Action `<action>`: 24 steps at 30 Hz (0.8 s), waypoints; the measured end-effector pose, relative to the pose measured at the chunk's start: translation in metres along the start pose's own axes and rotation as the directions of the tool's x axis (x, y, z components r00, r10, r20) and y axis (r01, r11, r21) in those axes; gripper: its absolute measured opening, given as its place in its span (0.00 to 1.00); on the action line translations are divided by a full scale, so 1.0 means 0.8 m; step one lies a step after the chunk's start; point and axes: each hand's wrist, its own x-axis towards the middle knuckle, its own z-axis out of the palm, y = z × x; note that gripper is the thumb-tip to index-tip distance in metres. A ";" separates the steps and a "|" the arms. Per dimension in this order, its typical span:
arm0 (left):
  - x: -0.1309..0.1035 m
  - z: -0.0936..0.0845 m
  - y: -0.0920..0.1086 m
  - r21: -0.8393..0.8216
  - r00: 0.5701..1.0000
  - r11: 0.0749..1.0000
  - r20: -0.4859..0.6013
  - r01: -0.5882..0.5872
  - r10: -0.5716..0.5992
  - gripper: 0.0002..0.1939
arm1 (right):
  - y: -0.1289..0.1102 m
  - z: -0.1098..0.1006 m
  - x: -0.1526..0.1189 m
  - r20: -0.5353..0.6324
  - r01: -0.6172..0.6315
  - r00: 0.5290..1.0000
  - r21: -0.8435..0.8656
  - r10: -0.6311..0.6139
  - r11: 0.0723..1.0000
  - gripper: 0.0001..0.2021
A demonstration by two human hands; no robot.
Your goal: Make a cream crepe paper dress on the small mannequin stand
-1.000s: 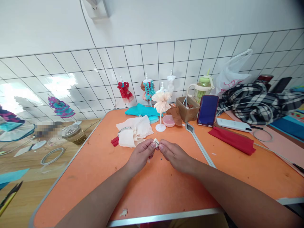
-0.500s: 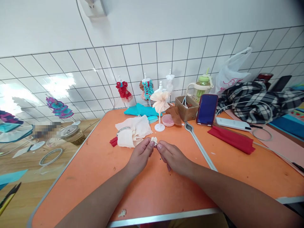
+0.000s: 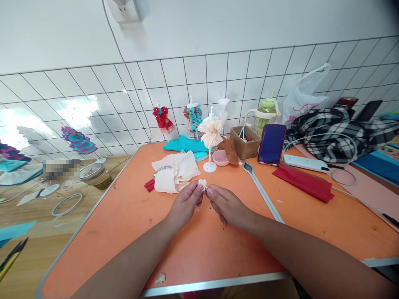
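Between thumb and fingers, my left hand [image 3: 188, 202] pinches a small crumpled piece of cream crepe paper [image 3: 202, 184]. My right hand [image 3: 229, 207] is closed in a pinch at the right edge of that piece, its fingertips almost meeting the left ones. Just beyond the hands stands a small white dress form [image 3: 210, 167] wearing a pleated cream paper skirt [image 3: 211, 133]. To the left lies a loose sheet of cream crepe paper [image 3: 183, 166], with a roll of tape [image 3: 162, 169] partly under it.
Behind are dressed mini forms in red [image 3: 162, 118] and turquoise [image 3: 195, 117], turquoise paper [image 3: 183, 144], a pink dish [image 3: 220, 158] and a cardboard box [image 3: 246, 143]. A phone [image 3: 272, 144], tweezers-like metal tool [image 3: 262, 191] and folded red paper [image 3: 304, 183] lie rightward.
The right fingers have drawn very slightly away from the left ones at the paper piece. Otherwise both hands keep nearly the same place.
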 end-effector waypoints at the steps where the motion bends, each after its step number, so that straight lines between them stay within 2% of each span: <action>1: 0.000 0.000 -0.001 -0.005 1.000 1.000 0.003 0.003 -0.003 0.15 | -0.002 0.000 0.000 0.002 0.005 1.000 -0.011 -0.005 1.000 0.20; 6: 0.000 0.000 0.002 -0.034 1.000 0.999 0.028 0.010 -0.009 0.16 | -0.007 -0.002 0.000 0.029 0.014 0.999 -0.041 -0.013 0.999 0.20; 13: 0.004 -0.007 0.003 -0.066 0.998 0.996 0.040 0.060 -0.058 0.16 | 0.000 -0.012 0.005 0.082 -0.052 0.995 0.006 0.052 0.999 0.19; 21: 0.005 -0.015 0.000 0.137 0.995 0.988 0.060 0.065 -0.074 0.18 | -0.004 -0.014 0.005 0.066 -0.040 0.997 -0.155 0.051 0.987 0.19; 24: 0.004 -0.016 0.004 0.186 0.996 0.982 0.067 0.042 -0.055 0.17 | -0.004 -0.013 0.005 0.032 0.003 0.999 -0.246 0.005 0.969 0.18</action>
